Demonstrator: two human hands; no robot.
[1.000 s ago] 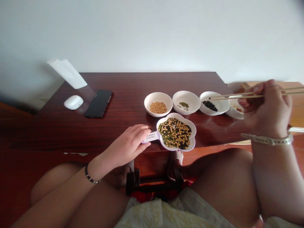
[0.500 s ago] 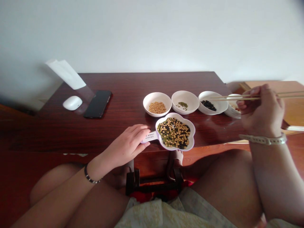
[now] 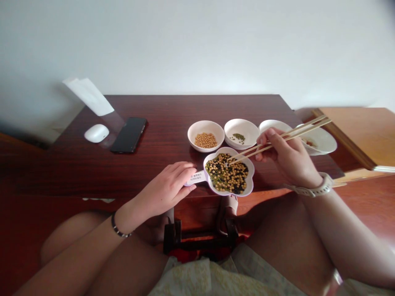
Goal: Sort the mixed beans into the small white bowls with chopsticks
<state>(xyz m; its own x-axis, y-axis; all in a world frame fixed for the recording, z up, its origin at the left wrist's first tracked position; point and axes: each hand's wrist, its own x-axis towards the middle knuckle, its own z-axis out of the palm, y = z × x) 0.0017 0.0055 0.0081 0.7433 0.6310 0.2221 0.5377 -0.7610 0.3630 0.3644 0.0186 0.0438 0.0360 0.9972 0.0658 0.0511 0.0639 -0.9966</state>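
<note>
Your right grip [image 3: 285,158] closes on chopsticks [image 3: 277,142], tips at the bean dish [image 3: 250,172]; left grip [image 3: 165,188] holds its handle [image 3: 195,177]. A loose pinch could flick beans [image 3: 226,174] onto the counter [image 3: 160,144].

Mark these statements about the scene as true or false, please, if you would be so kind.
The right hand holds wooden chopsticks. True.
The chopstick tips reach over the flower-shaped white dish of mixed beans. True.
The left hand holds chopsticks too. False: it holds the dish's handle.
The leftmost round bowl holds green mung beans. False: that white bowl holds yellow soybeans.
</note>
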